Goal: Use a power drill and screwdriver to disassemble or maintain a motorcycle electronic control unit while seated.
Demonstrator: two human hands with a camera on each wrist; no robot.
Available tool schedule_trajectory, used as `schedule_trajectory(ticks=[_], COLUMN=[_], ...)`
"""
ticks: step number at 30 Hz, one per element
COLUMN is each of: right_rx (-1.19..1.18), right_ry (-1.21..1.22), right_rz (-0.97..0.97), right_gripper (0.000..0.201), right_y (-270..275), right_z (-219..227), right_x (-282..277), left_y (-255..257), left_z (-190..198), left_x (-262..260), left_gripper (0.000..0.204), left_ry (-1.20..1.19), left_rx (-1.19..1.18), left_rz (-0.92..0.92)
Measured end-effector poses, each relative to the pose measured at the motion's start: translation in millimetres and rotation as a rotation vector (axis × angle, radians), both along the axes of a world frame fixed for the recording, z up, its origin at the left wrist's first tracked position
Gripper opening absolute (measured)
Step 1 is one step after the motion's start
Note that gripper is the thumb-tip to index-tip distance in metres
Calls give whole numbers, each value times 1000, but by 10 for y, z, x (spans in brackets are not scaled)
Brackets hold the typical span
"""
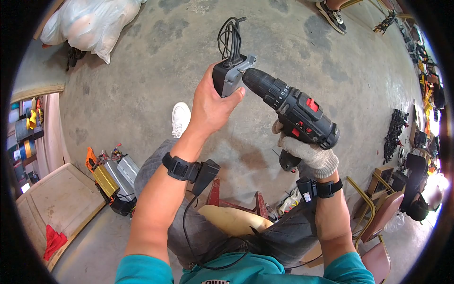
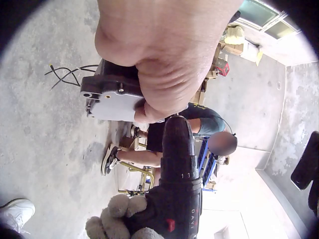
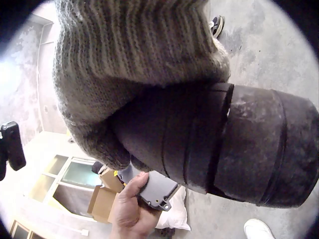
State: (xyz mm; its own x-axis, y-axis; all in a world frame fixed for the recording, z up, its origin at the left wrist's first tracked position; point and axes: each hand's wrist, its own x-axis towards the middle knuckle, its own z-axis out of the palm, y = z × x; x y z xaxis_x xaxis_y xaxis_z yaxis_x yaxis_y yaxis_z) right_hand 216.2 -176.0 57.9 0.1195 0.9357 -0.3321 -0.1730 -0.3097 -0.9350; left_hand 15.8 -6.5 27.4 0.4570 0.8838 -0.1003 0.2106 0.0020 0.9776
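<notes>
My bare left hand [image 1: 213, 102] grips a black box with a grey metal plate [image 1: 231, 80] on its face, the thumb lying over the plate. A looped black cable [image 1: 229, 42] rises from the box's far end. In my right hand [image 1: 307, 154], which wears a knitted glove, is a black and red cordless drill [image 1: 298, 109]. The drill's tip meets the plate's edge near the left thumb in the head view. The left wrist view shows screws at the corner of the grey plate [image 2: 112, 107]. The drill's rear body [image 3: 259, 144] fills much of the right wrist view.
A red stand [image 1: 217, 194] is between my legs. To the left are gold and silver metal cases [image 1: 116, 173] and a wooden board [image 1: 61, 208]. Chairs [image 1: 385, 213] stand at the right, a white bag [image 1: 94, 28] lies far left, and another person [image 2: 209, 127] is ahead.
</notes>
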Motion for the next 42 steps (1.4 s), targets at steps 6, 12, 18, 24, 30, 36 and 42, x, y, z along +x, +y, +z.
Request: schedule_trajectory(ticks=[6, 12, 18, 24, 30, 36, 42], right_rx=[-4, 2, -14, -19, 7, 0, 15], right_ry=[-4, 12, -13, 1, 3, -8, -11], right_rz=[-1, -28, -11, -25, -21, -17, -19], right_gripper=[41, 41, 40, 41, 42, 42, 41], right_y=[-17, -12, 9, -2, -20, -20, -20], right_z=[-15, 19, 32, 31, -13, -35, -20], right_x=[11, -14, -4, -11, 8, 18, 9], left_y=[-4, -11, -1, -4, -5, -4, -2], left_z=[-12, -25, -13, -35, -38, -28, -12], left_x=[-8, -3, 1, -4, -10, -11, -8], left_gripper=[50, 50, 47, 48, 50, 50, 48], left_ry=[-48, -73, -24, -32, -56, -60, -46], left_rx=[-33, -49, -10, -10, -52, -45, -43], left_rz=[-5, -1, -2, -10, -11, -12, -9])
